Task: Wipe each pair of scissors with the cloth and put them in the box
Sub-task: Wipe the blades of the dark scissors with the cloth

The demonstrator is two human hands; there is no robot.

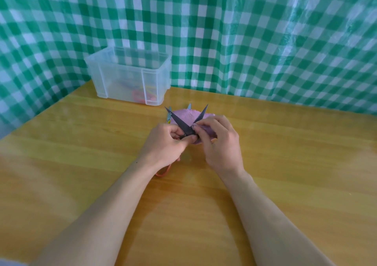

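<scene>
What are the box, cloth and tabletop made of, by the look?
Box: translucent plastic, likely; checks and contents show through its walls. Cloth: soft pink fabric, fuzzy matte surface, bunched. Tabletop: wood or wood-look laminate; yellow grain lines, slight sheen.

Box (130,75) behind-left of cloth (186,116) on table (285,163); scissors (181,123) over cloth.

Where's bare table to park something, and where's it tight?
Free: yellow wooden table right of the right hand, out to the green checked curtain; and left of the left hand, in front of the clear plastic box. Crowded: centre, where the hands hold black-bladed scissors and the pink cloth, blue-tipped scissors poking from under it.
</scene>
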